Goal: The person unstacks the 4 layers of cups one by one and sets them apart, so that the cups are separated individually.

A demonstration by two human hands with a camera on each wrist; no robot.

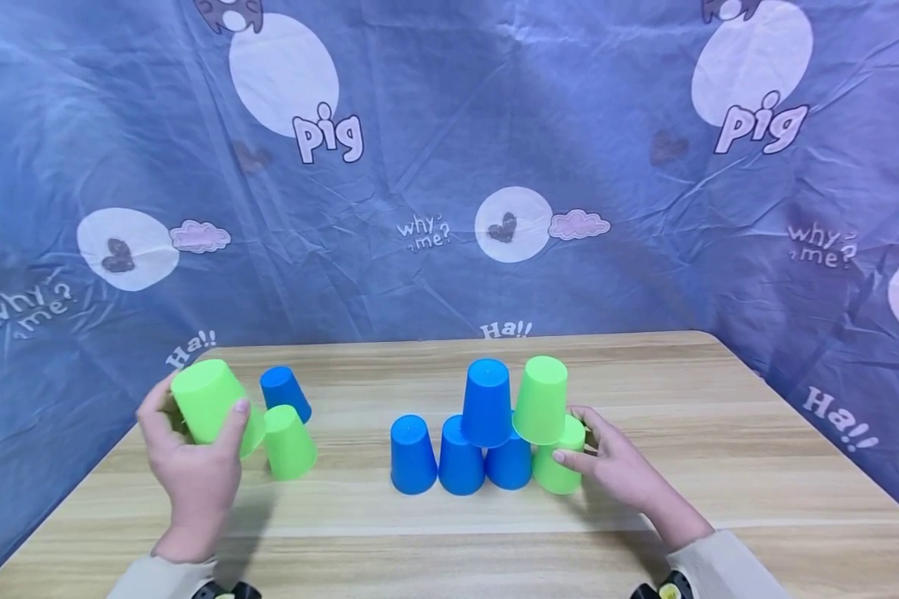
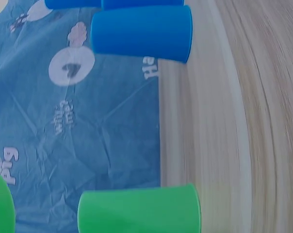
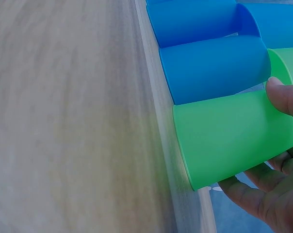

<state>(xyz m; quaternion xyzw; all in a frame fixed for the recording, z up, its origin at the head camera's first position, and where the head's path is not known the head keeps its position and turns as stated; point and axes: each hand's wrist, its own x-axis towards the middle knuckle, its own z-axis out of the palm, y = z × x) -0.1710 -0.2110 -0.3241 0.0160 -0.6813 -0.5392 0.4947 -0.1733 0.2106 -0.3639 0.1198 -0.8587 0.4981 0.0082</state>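
Observation:
At the left of the head view my left hand (image 1: 198, 466) grips an upside-down green cup (image 1: 208, 401), tilted and raised over the table, thumb on its near side. A standing green cup (image 1: 290, 445) and a blue cup (image 1: 285, 391) are just right of it. My right hand (image 1: 618, 466) holds the green cup (image 3: 234, 141) at the right end of a row, thumb on one side and fingers round the other. Three blue cups (image 1: 412, 456) make up the rest of that row. On top sit a blue cup (image 1: 487, 403) and a green cup (image 1: 542, 399), side by side.
All the cups stand mouth down on a light wood-grain table (image 1: 345, 541). A blue printed cloth (image 1: 419, 150) hangs behind the table and along its sides. A gap of bare tabletop separates the left pair of cups from the row.

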